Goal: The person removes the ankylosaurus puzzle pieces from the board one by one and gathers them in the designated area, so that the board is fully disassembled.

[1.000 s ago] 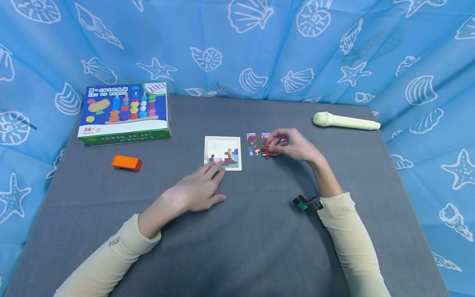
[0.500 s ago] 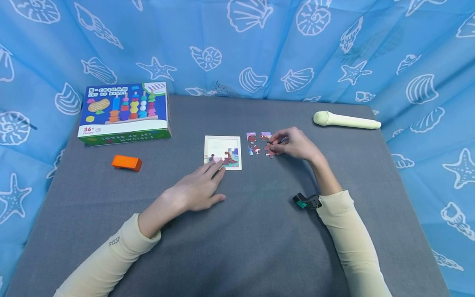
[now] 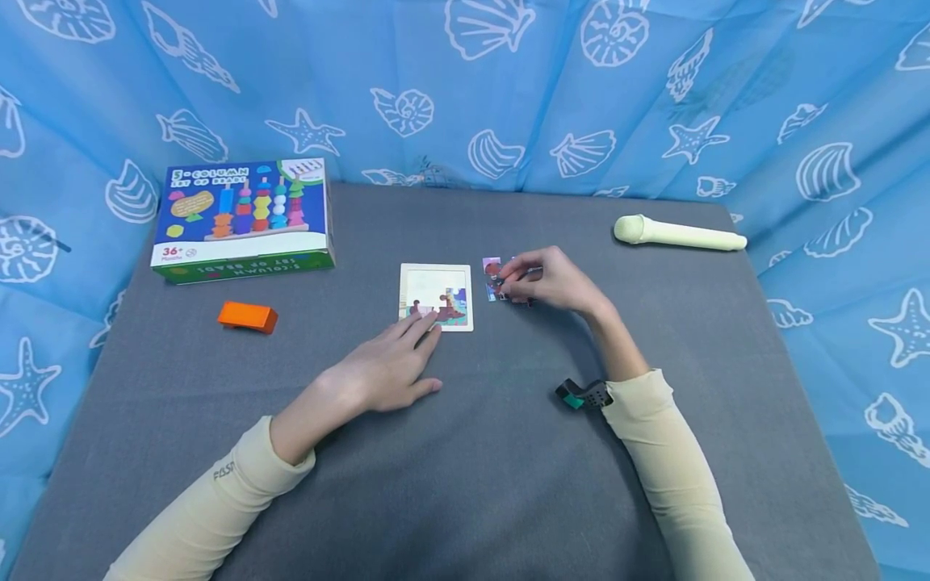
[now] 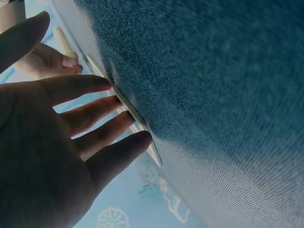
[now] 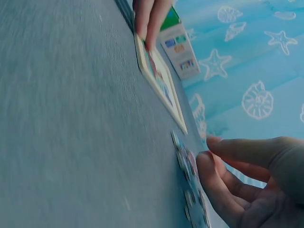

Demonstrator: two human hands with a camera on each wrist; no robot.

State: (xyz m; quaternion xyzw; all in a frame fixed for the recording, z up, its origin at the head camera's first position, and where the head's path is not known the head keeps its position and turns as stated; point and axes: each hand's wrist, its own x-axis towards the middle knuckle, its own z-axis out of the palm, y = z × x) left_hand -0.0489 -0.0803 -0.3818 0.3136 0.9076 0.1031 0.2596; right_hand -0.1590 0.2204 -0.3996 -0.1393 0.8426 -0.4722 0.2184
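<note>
Tray (image 3: 425, 284) left of pieces (image 3: 490, 265), box (image 3: 243, 214) behind block (image 3: 248, 315)

The puzzle tray (image 3: 425, 284) looks like smooth wood (the box (image 3: 243, 222), printed card); the tablecloth (image 3: 508, 476), matt weave.

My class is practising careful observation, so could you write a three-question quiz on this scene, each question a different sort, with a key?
1. Which hand has its fingers on the puzzle frame?
2. True or false: the orange block lies nearer the person than the bead box.
3. Fill the gap: in the head view, the pale microphone-shaped toy lies to the ____ of the puzzle frame.

Key: 1. The left hand. 2. True. 3. Right.
</note>
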